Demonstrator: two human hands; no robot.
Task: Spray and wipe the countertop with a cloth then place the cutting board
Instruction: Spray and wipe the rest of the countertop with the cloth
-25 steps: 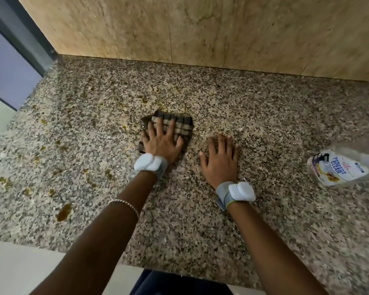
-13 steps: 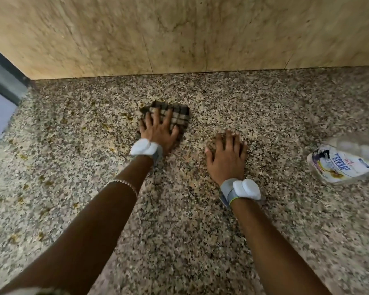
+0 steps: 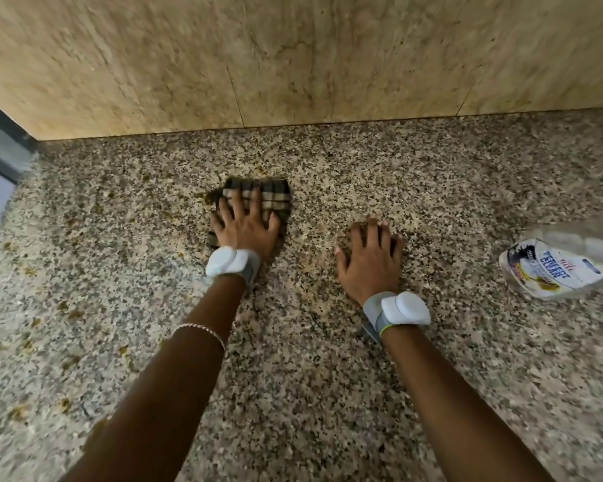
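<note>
A brown checked cloth (image 3: pixel 272 196) lies folded on the speckled granite countertop (image 3: pixel 415 189), a short way in front of the back wall. My left hand (image 3: pixel 246 226) presses flat on the cloth with spread fingers. My right hand (image 3: pixel 369 260) rests palm down on bare granite to the right of the cloth, fingers straight. A clear spray bottle (image 3: pixel 554 269) with a white label lies on its side at the right edge. No cutting board is in view.
Yellow-brown stains (image 3: pixel 67 307) dot the counter's left part, and one smear touches the cloth's left edge. A beige stone wall (image 3: pixel 293 57) closes the back. A grey frame (image 3: pixel 0 147) borders the counter at the far left.
My left hand has pushed the cloth away from me, toward the back wall. My right hand stays planted on the granite. The view has tilted up toward the wall.
</note>
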